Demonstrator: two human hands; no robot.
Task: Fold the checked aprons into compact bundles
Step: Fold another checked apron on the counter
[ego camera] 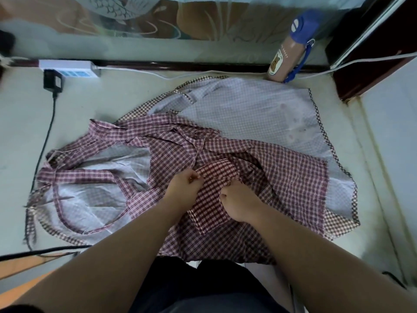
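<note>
Item: checked aprons, heaped, none yet bundled. Red-checked apron [291, 177] spread from centre toward 4 o'clock, overlying a pale-backed apron [248, 114] that runs out to 1 o'clock. Ties [85, 175] trail loose toward 9 o'clock. Dark-checked panel [211, 195], narrow and partly folded, lies on top just below centre; whether it is a pocket or a separate apron cannot be told. Left hand [184, 185], fingers curled, pinches the panel's 10 o'clock edge. Right hand [239, 201], fingers curled under, grips its 3 o'clock edge. Surrounds: table [22, 123]; bottle [291, 48] at 1 o'clock, just beside the far hem; power strip [70, 66] at 11 o'clock, plug adapter [53, 80] just below it. Stage, as judged: early. Handling note: keep both edges taut and level, align the checks before pressing the crease flat, and gather the ties inward first so they do not spill from the bundle.
</note>
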